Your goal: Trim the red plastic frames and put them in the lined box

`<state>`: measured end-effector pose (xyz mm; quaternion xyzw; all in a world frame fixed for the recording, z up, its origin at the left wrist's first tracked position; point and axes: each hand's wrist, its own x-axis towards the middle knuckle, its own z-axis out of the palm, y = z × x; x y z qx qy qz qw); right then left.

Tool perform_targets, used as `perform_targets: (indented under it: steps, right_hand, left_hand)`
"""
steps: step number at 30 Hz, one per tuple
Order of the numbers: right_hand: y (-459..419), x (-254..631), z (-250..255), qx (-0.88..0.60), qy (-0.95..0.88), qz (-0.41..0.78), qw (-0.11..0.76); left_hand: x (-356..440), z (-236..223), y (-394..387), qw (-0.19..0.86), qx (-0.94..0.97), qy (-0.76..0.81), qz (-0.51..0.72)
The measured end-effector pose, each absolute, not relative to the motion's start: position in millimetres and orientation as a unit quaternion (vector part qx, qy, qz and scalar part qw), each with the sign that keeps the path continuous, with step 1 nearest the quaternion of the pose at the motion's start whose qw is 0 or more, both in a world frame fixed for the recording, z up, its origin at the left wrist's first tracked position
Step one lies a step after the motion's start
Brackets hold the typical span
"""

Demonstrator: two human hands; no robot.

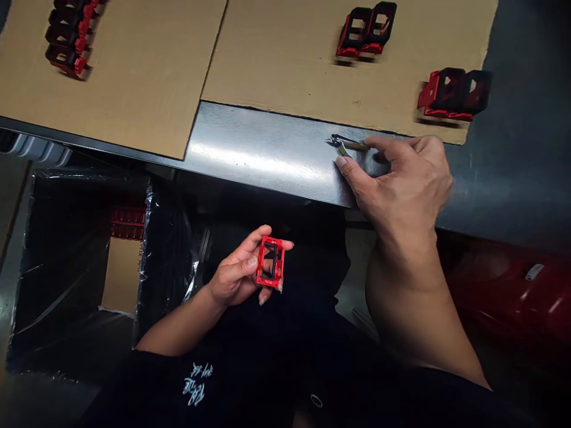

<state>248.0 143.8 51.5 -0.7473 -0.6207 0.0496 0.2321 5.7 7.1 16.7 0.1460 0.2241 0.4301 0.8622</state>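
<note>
My left hand holds a small rectangular red-and-black frame part upright between fingers and thumb, low in the middle of the view. My right hand rests at the far edge of a brushed steel sheet. Its thumb and index finger pinch a small metal clipper tool, and part of the tool is hidden behind the fingers. Red-and-black parts like the held one stand in groups on the cardboard: one row at top left, and two pairs at top right.
Two cardboard sheets lie on a dark table. Below its edge at left stands a bin lined with black plastic, with red parts inside. A glossy red object sits low at right.
</note>
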Motion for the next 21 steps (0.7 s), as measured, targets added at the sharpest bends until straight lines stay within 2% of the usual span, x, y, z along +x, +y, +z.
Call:
perform_targets:
  steps: [8, 16, 21]
  right_hand:
    - [144, 248, 48, -0.732, -0.623, 0.036, 0.273]
    - [140, 247, 45, -0.729, -0.621, 0.049, 0.284]
    - [140, 256, 44, -0.689, -0.640, 0.053, 0.335]
  left_hand:
    - [1, 18, 5, 0.825, 0.282, 0.274, 0.406]
    - [1, 27, 3, 0.698, 0.464, 0.398, 0.373]
    - [2, 30, 3, 0.621, 0.526, 0.452, 0.366]
